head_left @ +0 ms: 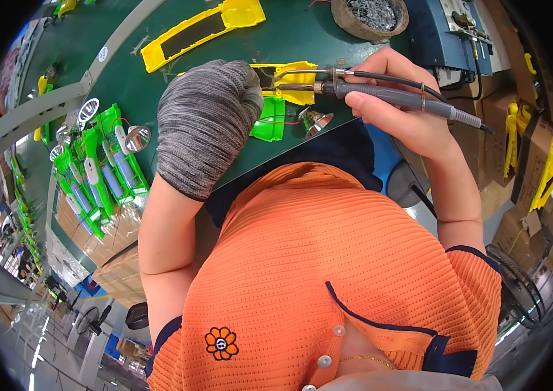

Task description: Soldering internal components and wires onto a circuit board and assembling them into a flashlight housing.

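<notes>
Two hands meet over the yellow housing [292, 81] on the tabletop [159, 85]: the gloved left hand [204, 124] presses on it, fingers hidden, while the right hand [397, 104] grips a soldering iron [380, 94]. Steady the tip just beyond the glove, touching only the joint.

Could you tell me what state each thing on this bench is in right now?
Left hand: gloved, closed over a small yellow part.
Right hand: bare, gripping the soldering iron, tip at the yellow part.
Green housing: open, red wire showing.
Reflector cone: loose on the mat.
Long yellow shell: lying open, empty.
Green units: lined up, uncovered, batteries showing.
Round tub: full of small metal bits.
</notes>
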`<state>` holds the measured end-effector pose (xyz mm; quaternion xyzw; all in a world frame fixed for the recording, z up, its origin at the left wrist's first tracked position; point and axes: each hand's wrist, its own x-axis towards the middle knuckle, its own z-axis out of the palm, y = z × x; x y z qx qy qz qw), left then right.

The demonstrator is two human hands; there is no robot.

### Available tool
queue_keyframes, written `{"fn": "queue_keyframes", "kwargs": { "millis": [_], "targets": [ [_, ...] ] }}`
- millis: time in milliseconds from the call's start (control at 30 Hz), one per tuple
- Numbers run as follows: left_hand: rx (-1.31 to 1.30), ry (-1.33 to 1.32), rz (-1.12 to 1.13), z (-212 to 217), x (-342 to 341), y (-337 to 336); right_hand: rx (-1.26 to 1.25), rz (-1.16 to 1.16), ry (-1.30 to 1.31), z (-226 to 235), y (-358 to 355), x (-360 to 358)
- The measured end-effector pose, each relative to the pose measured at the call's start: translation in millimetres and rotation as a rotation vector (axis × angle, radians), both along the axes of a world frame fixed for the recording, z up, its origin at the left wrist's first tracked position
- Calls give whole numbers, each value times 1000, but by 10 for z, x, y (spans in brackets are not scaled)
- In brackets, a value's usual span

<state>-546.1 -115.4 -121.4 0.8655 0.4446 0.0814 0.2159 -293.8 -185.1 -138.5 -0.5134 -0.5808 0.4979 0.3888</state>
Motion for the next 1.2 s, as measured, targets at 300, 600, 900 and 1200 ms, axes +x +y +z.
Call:
{"fn": "queue_keyframes", "kwargs": {
  "millis": [300,600,900,1200],
  "targets": [
    [14,54,6,1,25,1,29,11,-23,-39,18,11],
    [18,102,-2,8,57,5,46,12,-29,-71,41,9],
    [24,93,-8,-10,45,9,17,-15,-18,-32,39,-5],
    [38,108,6,-2,53,-3,-72,-48,-3,23,17,41]
  ]
}}
